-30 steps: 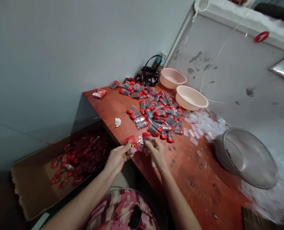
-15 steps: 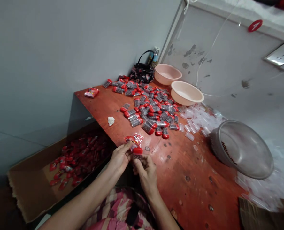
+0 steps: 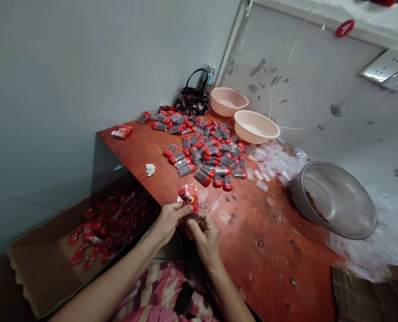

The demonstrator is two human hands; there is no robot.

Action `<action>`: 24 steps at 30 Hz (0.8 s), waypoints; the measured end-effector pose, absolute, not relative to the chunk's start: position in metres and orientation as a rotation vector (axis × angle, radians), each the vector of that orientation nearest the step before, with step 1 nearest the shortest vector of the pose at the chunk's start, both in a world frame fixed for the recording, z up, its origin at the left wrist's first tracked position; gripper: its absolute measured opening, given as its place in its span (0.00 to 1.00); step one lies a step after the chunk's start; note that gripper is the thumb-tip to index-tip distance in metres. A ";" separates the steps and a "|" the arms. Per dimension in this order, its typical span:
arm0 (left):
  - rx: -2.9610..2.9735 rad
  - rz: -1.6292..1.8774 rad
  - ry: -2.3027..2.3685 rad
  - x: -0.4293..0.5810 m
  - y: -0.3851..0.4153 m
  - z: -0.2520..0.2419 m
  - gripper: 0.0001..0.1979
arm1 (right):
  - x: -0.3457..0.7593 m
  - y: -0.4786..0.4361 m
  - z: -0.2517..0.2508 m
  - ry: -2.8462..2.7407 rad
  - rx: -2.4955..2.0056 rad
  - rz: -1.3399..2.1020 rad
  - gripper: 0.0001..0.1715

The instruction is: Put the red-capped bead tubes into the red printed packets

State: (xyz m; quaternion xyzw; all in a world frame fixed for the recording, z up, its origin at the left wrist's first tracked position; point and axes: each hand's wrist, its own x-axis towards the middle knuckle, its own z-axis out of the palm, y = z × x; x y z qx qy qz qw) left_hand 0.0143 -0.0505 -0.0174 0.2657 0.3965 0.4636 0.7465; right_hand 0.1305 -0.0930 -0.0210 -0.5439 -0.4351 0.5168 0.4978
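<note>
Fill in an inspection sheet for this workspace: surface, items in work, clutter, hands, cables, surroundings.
Surface: red table, scuffed and dark-spotted.
Items in work: red packet and dark container in hand; heap of red-capped containers on the table; clear plastic pieces beside it; metal bowl with small brown pieces inside; cardboard box holding red items.
Clutter: white wad near the table edge; handbag and bottle at the back; two basins behind the heap.
Hands: left hand pinches red packet; right hand grips dark container, mostly hidden by fingers.
Cables: thin white cord against the right-hand wall; its ends can't be made out.
Surroundings: dark patches on that wall; socket panel.
</note>
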 end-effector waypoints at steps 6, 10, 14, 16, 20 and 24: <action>0.669 0.908 0.787 0.008 -0.052 -0.015 0.11 | 0.136 -0.085 -0.024 -0.842 -1.182 1.542 0.12; 0.614 0.960 0.844 0.015 -0.055 -0.014 0.10 | 0.133 -0.085 -0.024 -0.914 -1.274 1.371 0.11; 0.648 0.973 0.874 0.022 -0.060 -0.014 0.13 | 0.133 -0.083 -0.027 -0.854 -1.229 1.511 0.13; 0.711 0.997 0.931 0.020 -0.061 -0.014 0.13 | 0.138 -0.079 -0.023 -0.933 -1.258 1.494 0.12; 1.069 0.928 1.103 0.010 -0.062 -0.013 0.12 | 0.157 -0.059 0.003 -1.195 -1.378 1.160 0.10; 1.382 0.815 1.193 0.008 -0.065 -0.009 0.14 | 0.163 -0.036 0.029 -1.514 -1.268 1.220 0.08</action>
